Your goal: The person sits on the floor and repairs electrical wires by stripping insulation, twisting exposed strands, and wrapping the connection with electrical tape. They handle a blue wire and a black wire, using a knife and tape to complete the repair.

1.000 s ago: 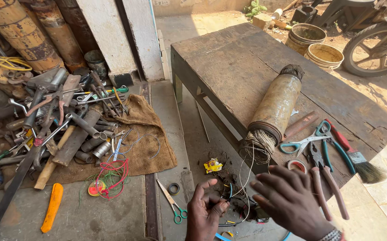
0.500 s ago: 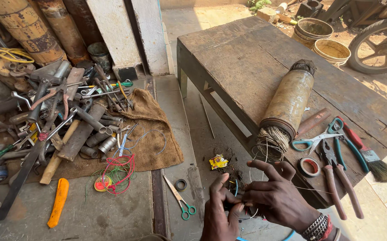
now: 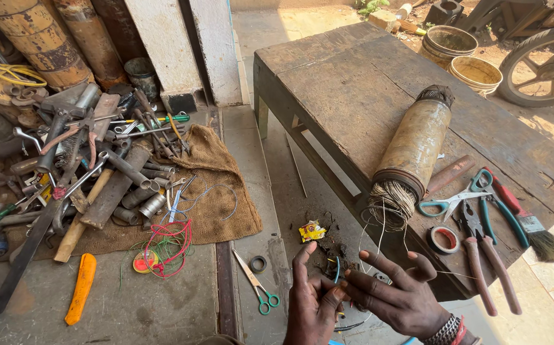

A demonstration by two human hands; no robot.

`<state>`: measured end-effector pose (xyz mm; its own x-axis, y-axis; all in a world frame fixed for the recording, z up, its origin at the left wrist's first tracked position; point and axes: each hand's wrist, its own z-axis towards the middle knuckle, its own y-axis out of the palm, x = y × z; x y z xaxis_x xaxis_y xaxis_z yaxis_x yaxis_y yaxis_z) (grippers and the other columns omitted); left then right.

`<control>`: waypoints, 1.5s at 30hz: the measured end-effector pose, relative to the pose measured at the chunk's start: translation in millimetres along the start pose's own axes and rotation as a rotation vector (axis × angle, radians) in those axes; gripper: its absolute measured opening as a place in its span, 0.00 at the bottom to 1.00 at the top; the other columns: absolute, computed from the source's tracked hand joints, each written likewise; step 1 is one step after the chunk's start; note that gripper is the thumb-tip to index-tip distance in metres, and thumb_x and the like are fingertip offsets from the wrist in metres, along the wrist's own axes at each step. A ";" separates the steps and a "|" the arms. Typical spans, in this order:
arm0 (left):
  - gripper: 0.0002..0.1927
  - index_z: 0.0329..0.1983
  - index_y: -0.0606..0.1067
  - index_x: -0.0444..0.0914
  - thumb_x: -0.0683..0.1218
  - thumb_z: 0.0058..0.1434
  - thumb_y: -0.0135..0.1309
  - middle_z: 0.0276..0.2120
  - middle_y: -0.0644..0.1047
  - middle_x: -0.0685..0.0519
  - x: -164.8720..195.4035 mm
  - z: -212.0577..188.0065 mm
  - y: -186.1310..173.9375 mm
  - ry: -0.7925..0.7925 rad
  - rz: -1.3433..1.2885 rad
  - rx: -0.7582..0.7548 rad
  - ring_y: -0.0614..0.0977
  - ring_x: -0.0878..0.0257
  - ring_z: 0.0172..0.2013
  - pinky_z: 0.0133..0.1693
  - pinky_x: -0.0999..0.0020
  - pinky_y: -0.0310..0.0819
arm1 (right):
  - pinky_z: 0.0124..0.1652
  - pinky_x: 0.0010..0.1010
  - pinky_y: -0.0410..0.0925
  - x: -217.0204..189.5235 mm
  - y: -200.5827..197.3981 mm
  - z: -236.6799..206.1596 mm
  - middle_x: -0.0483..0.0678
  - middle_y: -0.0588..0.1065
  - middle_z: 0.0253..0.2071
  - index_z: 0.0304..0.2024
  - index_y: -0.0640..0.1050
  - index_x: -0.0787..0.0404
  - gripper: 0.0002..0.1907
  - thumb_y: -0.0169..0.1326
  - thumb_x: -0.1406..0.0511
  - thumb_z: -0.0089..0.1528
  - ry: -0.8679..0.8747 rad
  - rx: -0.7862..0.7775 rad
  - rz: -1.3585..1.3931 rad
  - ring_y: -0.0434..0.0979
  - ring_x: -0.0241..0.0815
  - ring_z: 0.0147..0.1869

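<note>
Thin wire strands — pale, springy — between both hands' fingers.

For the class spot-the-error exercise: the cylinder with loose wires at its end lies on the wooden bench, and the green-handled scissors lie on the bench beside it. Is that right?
Not quite. The head view shows the green-handled scissors on the concrete floor, below the bench. The cylinder with loose wires does lie on the bench; the scissors beside it are the teal-handled scissors.

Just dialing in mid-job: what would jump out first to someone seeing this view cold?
The heap of rusty tools piled on a brown sackcloth on the floor at left. Next, the brass-coloured cylinder lying on the wooden bench, thin wires fanning from its near end over the edge. Low in the middle, the left hand and right hand touch fingertips just below those wires.
</note>
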<state>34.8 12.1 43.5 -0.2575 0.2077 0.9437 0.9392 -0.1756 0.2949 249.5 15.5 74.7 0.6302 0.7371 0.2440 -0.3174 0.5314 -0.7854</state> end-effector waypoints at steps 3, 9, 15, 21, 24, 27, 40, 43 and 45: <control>0.42 0.76 0.46 0.47 0.39 0.63 0.55 0.25 0.78 0.50 -2.0 -0.1 -3.0 -0.036 -0.101 -0.075 0.76 0.69 0.22 0.27 0.71 0.72 | 0.63 0.58 0.41 -2.4 1.1 3.4 0.32 0.75 0.56 0.52 0.81 0.41 0.17 0.56 0.57 0.59 0.087 -0.060 0.044 0.66 0.46 0.72; 0.05 0.41 0.79 0.32 0.37 0.62 0.59 0.31 0.82 0.48 -3.3 -0.2 -18.5 0.240 0.363 -0.194 0.83 0.66 0.34 0.38 0.65 0.79 | 0.62 0.70 0.34 10.4 -16.8 39.4 0.31 0.78 0.42 0.37 0.82 0.42 0.10 0.58 0.55 0.53 0.163 -0.293 0.234 0.56 0.51 0.74; 0.05 0.29 0.76 0.30 0.37 0.55 0.60 0.27 0.77 0.46 -2.7 -5.4 -12.2 0.233 0.514 -0.110 0.82 0.61 0.31 0.36 0.62 0.75 | 0.68 0.75 0.26 5.1 -27.4 58.7 0.35 0.78 0.37 0.37 0.80 0.49 0.07 0.56 0.56 0.62 0.400 -0.677 0.255 0.52 0.52 0.82; 0.07 0.33 0.76 0.30 0.41 0.59 0.60 0.28 0.78 0.48 -13.9 -2.1 -17.6 0.242 0.330 -0.136 0.82 0.63 0.32 0.38 0.65 0.76 | 0.57 0.48 0.57 11.4 -28.8 23.1 0.43 0.78 0.40 0.38 0.79 0.54 0.05 0.53 0.64 0.60 0.472 0.117 0.218 0.73 0.55 0.61; 0.08 0.35 0.76 0.31 0.42 0.62 0.61 0.28 0.79 0.49 -27.5 -1.0 -20.9 0.192 0.253 -0.126 0.82 0.65 0.33 0.39 0.67 0.77 | 0.44 0.31 0.67 6.9 -11.7 -4.6 0.38 0.76 0.35 0.36 0.79 0.49 0.09 0.62 0.55 0.65 0.467 0.150 0.305 0.76 0.38 0.44; 0.07 0.37 0.76 0.31 0.40 0.63 0.61 0.29 0.78 0.50 -43.6 -0.1 -21.5 0.132 0.080 -0.128 0.79 0.68 0.33 0.39 0.69 0.76 | 0.27 0.30 0.66 -5.7 16.3 -26.6 0.53 0.75 0.26 0.33 0.82 0.67 0.15 0.61 0.60 0.65 1.381 -0.328 1.011 0.68 0.38 0.30; 0.08 0.36 0.69 0.35 0.37 0.63 0.58 0.28 0.79 0.49 -92.1 9.4 -12.5 -0.058 -0.185 -0.249 0.77 0.71 0.27 0.31 0.73 0.73 | 0.24 0.30 0.70 -41.3 92.4 -65.8 0.52 0.79 0.26 0.37 0.80 0.71 0.12 0.57 0.65 0.63 1.414 0.185 1.716 0.76 0.38 0.22; 0.09 0.36 0.69 0.36 0.38 0.61 0.59 0.27 0.79 0.50 -102.4 12.5 -6.7 -0.085 -0.212 -0.276 0.76 0.70 0.25 0.29 0.73 0.71 | 0.23 0.32 0.70 -39.8 90.7 -69.1 0.54 0.78 0.23 0.33 0.77 0.71 0.13 0.58 0.64 0.64 1.433 0.183 1.648 0.76 0.41 0.20; 0.09 0.36 0.70 0.36 0.39 0.61 0.60 0.27 0.79 0.50 -107.9 19.3 -3.4 -0.072 -0.217 -0.281 0.77 0.69 0.26 0.31 0.72 0.72 | 0.23 0.34 0.71 -43.2 86.8 -64.9 0.56 0.77 0.22 0.30 0.75 0.73 0.16 0.60 0.65 0.65 1.482 0.245 1.573 0.78 0.44 0.21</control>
<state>63.7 8.8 -62.2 -0.4176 0.3347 0.8448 0.7631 -0.3754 0.5260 240.7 2.7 -40.9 -0.2659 -0.2044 -0.9421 -0.9632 0.0963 0.2510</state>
